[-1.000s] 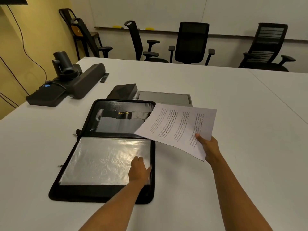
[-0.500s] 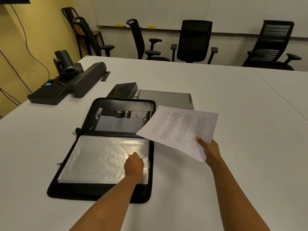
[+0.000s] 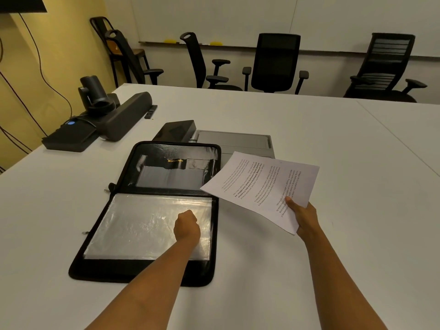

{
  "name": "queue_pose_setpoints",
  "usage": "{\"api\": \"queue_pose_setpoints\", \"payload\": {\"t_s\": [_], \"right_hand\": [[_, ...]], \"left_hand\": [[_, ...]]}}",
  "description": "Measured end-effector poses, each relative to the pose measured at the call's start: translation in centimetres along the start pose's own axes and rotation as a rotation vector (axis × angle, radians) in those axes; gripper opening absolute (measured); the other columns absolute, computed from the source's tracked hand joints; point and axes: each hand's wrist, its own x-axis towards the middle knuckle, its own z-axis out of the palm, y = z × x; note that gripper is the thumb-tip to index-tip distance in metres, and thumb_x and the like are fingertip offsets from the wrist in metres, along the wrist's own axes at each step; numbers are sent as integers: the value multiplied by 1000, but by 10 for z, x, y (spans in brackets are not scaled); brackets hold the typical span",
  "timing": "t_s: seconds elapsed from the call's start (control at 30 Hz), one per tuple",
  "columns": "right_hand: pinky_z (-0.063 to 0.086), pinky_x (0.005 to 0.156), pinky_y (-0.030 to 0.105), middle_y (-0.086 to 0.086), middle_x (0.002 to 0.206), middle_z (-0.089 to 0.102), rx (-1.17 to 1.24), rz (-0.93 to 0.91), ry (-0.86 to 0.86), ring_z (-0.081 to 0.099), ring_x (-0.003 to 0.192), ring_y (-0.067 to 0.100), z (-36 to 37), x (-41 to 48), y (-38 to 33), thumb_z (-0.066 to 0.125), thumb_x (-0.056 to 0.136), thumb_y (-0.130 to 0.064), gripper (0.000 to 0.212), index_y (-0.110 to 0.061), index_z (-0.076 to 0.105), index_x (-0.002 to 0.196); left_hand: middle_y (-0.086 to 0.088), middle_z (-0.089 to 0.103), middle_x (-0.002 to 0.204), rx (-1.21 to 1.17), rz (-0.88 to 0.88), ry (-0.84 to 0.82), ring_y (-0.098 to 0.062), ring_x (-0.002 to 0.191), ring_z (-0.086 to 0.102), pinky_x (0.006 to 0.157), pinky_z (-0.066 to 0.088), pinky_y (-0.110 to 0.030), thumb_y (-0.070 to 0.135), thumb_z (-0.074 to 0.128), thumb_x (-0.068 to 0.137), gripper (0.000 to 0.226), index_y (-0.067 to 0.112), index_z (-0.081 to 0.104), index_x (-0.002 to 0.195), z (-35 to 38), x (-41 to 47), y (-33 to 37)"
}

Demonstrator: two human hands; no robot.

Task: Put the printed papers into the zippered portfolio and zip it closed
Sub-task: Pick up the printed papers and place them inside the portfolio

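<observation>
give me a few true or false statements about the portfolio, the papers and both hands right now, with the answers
1. The portfolio lies open flat on the white table. True.
2. The printed papers are already tucked inside the portfolio. False: the right hand holds them in the air, to the right of it.
3. The left hand rests on the clear plastic sleeve in the near half of the portfolio. True.
4. The left hand is pulling the zipper. False: it is curled on the sleeve, away from the edge.
5. The papers are blank. False: printed text shows on the top sheet.
</observation>
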Motion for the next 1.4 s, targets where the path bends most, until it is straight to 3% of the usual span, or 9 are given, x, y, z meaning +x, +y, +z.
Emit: {"api": "queue_pose_setpoints", "payload": {"t_s": [0.13, 0.37, 0.5, 0.7, 0.9, 1.0, 1.1, 1.2, 1.4], "right_hand": [[56, 49, 18, 20, 128, 55, 1, -4, 14, 60, 78, 19, -7, -2, 0, 60, 86, -5, 48, -4, 43, 131], [55, 48, 17, 20, 128, 54, 1, -4, 17, 59, 77, 18, -18, -3, 1, 59, 87, -5, 48, -3, 43, 132], [56, 48, 19, 21, 128, 55, 0, 4, 6, 60, 78, 20, -24, -2, 3, 60, 86, -5, 48, -4, 44, 131], [56, 47, 20, 17, 119, 57, -3, 19, -12, 60, 77, 21, -32, -1, 3, 60, 86, -5, 48, -4, 44, 131], [55, 57, 29, 10, 107, 62, -125, 76, -123, 61, 79, 20, -46, 0, 11, 59, 87, -7, 42, -4, 46, 127], [57, 54, 20, 4, 97, 65, -201, 141, -241, 63, 85, 22, -59, 0, 16, 61, 86, -10, 38, -6, 50, 122], [57, 63, 24, 7, 105, 67, -315, 194, -341, 64, 93, 25, -72, 6, 23, 64, 84, -15, 42, -4, 53, 122], [54, 77, 28, 10, 117, 64, -390, 250, -411, 63, 102, 27, -80, 12, 29, 66, 83, -18, 48, -5, 51, 126], [56, 66, 21, 6, 109, 66, -402, 317, -522, 63, 98, 23, -82, 20, 25, 63, 84, -12, 36, -9, 53, 119]], "left_hand": [[-14, 63, 95, 24, 32, 22, -20, 81, 61, 73, 52, -26, -3, 54, 89, 18, 1, 56, 106, -1, -3, 4], [-12, 62, 115, 294, 125, -28, -21, 102, 63, 89, 53, -25, 2, 54, 91, 23, 2, 59, 113, 0, -11, 4], [-11, 54, 123, 437, 201, -26, -19, 108, 58, 89, 50, -24, 3, 54, 90, 27, 4, 56, 117, 2, -17, 6], [-6, 36, 138, 631, 275, 45, -19, 119, 45, 91, 42, -27, 11, 58, 87, 48, 9, 38, 131, 7, -29, -4], [-8, 23, 151, 566, 296, 54, -22, 131, 36, 97, 42, -27, 10, 52, 91, 69, 6, 12, 146, 16, -42, -12], [-7, 28, 148, 395, 277, 40, -22, 126, 41, 95, 44, -28, 9, 48, 93, 59, 9, 19, 144, 14, -47, -10], [-4, 41, 137, 255, 260, 36, -19, 114, 48, 89, 48, -26, 18, 43, 96, 45, 15, 29, 138, 12, -48, -12], [-1, 39, 140, 292, 289, 48, -17, 118, 47, 87, 48, -21, 31, 49, 93, 52, 17, 28, 139, 13, -48, -17], [-8, 33, 149, 328, 343, 23, -27, 131, 42, 97, 47, -36, 38, 56, 87, 67, 14, 28, 143, 13, -56, -25]]}}
